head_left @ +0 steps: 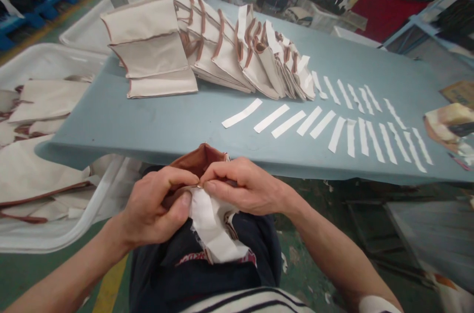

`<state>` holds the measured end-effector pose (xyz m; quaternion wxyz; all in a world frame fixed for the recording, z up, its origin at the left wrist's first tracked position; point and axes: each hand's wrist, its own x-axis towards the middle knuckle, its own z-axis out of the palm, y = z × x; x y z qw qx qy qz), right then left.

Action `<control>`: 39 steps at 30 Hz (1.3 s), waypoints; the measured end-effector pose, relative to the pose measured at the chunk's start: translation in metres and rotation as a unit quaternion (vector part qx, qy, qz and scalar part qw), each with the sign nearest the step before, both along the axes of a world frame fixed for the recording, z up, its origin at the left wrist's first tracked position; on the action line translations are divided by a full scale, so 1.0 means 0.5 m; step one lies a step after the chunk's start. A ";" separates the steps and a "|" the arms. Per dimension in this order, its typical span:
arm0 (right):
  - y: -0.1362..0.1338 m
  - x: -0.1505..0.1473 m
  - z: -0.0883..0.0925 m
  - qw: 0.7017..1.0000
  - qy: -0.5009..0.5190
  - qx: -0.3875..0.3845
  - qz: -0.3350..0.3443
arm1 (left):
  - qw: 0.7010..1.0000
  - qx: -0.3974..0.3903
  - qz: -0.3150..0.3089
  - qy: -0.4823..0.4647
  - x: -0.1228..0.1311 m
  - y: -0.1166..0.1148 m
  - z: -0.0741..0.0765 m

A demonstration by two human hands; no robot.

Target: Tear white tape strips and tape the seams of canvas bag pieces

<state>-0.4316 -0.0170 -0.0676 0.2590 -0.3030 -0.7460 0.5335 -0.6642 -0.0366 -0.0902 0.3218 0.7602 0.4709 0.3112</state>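
Left hand (159,207) and right hand (248,185) pinch one cloth bag (203,159) at its edge, beside counter (163,123) bearing white strips (271,119).

a blue-grey covered table (174,128) carried a leaning row of cream canvas bags (230,65) edged in brown; in front and to the right lay two rows of white strips (336,134), a yellowish block (455,114) near the right end.

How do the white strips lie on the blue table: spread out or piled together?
Spread out. The white strips lie in two rough rows, and the blue table shows between most of them.
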 end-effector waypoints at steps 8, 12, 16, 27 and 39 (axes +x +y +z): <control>-0.021 0.023 0.037 0.936 -0.146 0.320 -0.024 | 0.979 -0.144 -0.143 -0.036 -0.006 0.046 0.075; -0.030 0.030 0.032 0.910 -0.151 0.381 -0.057 | 0.966 -0.166 -0.197 0.001 0.004 0.057 0.095; -0.039 0.045 0.029 0.903 -0.150 0.395 -0.076 | 0.973 -0.083 -0.216 0.028 0.011 0.050 0.092; -0.031 0.046 -0.005 0.929 -0.089 0.356 -0.049 | 0.969 0.132 -0.184 0.098 -0.026 0.054 0.011; -0.050 0.041 0.032 0.917 -0.103 0.384 -0.029 | 0.939 0.195 -0.275 0.066 -0.010 0.018 0.043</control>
